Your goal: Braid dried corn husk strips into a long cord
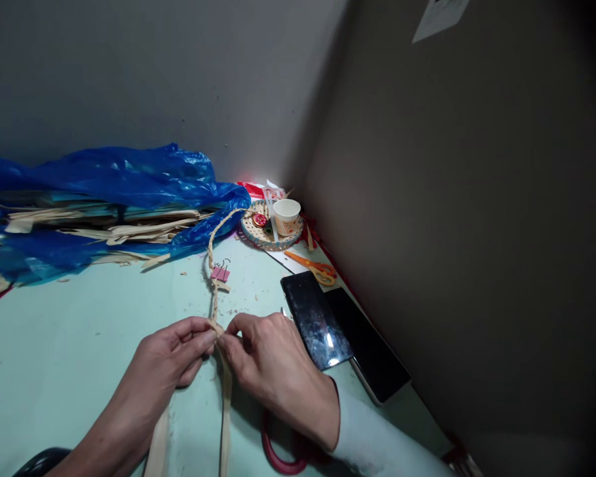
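A thin braid of pale, flat plant strips [210, 252] runs from the woven basket toward me down the middle of the table. My left hand [176, 351] pinches its near end between thumb and fingers. Close beside it, my right hand [268, 344] pinches the same spot, thumb and forefinger together. Below the hands, a long loose strip [226, 411] hangs toward the table's near edge. Another flat strip [157, 444] lies under my left forearm. Farther up, a pink binder clip [220, 273] sits against the braid, with a short strip end sticking out.
Blue plastic [144, 169] wraps a bundle of strips [149, 228] at the back left. A shallow woven basket [258, 240] holds a paper cup [287, 215]. Orange scissors [318, 268] and two phones, one dark phone [312, 318] overlapping the other, lie right. Red handles [283, 464] show under my right wrist.
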A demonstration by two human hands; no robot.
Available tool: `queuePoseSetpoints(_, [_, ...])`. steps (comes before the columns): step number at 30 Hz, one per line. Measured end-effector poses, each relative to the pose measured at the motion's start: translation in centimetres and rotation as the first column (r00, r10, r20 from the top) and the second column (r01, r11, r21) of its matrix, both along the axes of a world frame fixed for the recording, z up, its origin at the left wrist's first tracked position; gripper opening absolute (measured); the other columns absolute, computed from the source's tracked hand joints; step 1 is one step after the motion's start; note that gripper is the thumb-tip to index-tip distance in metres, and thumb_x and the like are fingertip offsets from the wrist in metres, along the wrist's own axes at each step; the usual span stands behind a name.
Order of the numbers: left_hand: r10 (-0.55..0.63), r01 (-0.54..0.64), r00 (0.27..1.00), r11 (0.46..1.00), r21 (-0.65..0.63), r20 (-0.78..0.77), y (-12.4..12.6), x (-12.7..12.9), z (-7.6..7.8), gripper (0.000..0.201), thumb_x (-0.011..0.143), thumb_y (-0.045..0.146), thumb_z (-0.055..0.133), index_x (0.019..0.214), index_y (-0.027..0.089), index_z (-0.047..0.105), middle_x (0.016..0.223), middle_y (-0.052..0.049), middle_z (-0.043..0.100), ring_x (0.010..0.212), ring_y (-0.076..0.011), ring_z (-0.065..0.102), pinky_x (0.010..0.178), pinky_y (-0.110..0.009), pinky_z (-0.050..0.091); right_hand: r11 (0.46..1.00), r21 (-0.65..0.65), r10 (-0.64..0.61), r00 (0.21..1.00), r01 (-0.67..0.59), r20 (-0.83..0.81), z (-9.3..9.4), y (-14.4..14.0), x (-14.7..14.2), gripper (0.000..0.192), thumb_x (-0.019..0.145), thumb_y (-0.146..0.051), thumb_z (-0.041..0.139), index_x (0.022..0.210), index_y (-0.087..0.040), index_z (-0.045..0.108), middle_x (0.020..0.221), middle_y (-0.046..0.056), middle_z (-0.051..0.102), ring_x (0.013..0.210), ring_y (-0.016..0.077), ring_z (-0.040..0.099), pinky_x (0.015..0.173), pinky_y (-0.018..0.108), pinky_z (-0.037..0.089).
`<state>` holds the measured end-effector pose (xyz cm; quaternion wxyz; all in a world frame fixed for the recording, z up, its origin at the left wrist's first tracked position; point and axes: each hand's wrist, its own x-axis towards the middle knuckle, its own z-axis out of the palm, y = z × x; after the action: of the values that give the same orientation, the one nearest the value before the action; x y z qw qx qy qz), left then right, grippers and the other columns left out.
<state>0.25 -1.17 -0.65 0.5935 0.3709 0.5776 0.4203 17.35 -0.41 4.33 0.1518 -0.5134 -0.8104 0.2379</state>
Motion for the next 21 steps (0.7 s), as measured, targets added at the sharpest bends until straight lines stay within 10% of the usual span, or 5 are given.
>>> queuePoseSetpoints(21, [0.025,-0.025,1.000,1.000,-0.004,0.015,-0.3,0.4,0.7,0.045,0.064,0.054,0.082,0.085,0.017,0.067,0.052,0.010,0.041,0.047,-0.0044,0.019,0.048,-0.019,0.008,0.996,-0.087,-0.016,0.982,-0.001,-0.188,-0.8,0.1,0.1,0.017,0.101,-0.029,0.047,0.106,-0.018,0.059,0.076,0.001,0.061,0.073,0.0167,0.055,0.065,0.026,0.033])
